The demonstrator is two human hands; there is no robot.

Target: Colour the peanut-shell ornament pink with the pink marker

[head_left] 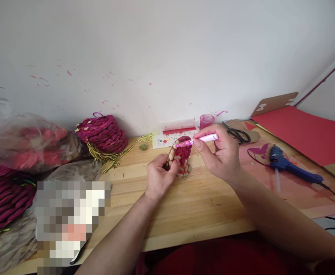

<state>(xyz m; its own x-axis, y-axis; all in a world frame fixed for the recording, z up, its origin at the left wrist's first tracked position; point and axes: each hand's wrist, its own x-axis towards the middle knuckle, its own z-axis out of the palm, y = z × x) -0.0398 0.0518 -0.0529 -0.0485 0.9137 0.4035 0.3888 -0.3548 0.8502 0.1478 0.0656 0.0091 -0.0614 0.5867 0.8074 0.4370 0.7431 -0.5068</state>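
The left hand (158,173) holds a small round woven piece (180,156) upright just above the wooden surface (196,206), near its middle and a little toward the wall. The fingers of that hand are curled around the piece's lower left edge, thumb on the near face. The piece is a disc of crimson-red petal-like segments, ringed by pale beige oval bits set side by side along the rim; its face is turned partly toward the camera and partly to the right.

The right hand (221,156) pinches a slim pink pen-like tool (202,139), fingers closed narrowly around its barrel. The tool lies nearly level, its translucent pink tip touching the upper edge of the woven piece.

To the left on the surface stands a stack of magenta woven discs (104,133) with yellow-green cords trailing from beneath it. Farther left lie clear plastic bags (27,141) of red pieces. Behind the hands sit a small pink-stained cup (206,120) and a card with star shapes (164,140). To the right lie black scissors (237,133), a blue glue gun (290,166) on a pink-stained mat, and a red sheet (307,133).
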